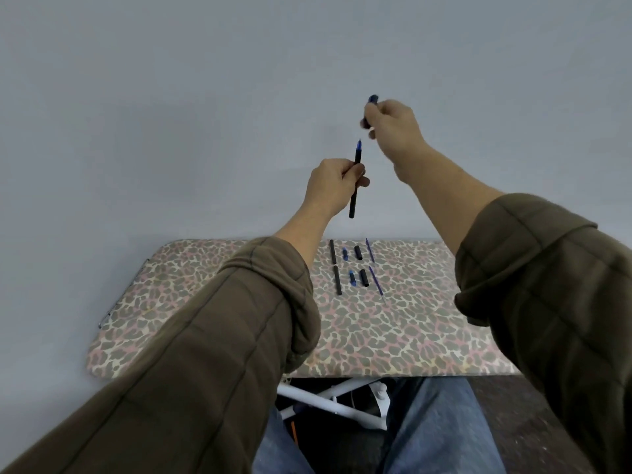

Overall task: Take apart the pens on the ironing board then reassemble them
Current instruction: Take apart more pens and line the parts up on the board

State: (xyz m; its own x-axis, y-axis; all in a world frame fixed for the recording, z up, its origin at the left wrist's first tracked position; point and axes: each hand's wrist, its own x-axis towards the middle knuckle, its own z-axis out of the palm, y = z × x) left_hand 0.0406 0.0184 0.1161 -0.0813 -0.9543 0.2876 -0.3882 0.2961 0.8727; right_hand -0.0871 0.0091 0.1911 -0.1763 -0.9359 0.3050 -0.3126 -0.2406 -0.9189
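Observation:
My left hand (333,181) holds a black pen body (355,181) upright in the air, its blue tip pointing up. My right hand (393,124), raised higher and to the right, grips the pen's cap (372,99), black with a blue end, clear of the tip. Below on the leopard-print ironing board (393,336) lie the parts of two pens in two rows: black barrels (335,268), small blue tip pieces (349,266), short black caps (360,266) and thin blue refills (373,270).
A plain grey wall rises behind the board. The board's white legs (328,400) and my knees in blue jeans (437,429) show under its near edge. A metal bracket (109,313) sticks out at the board's left side.

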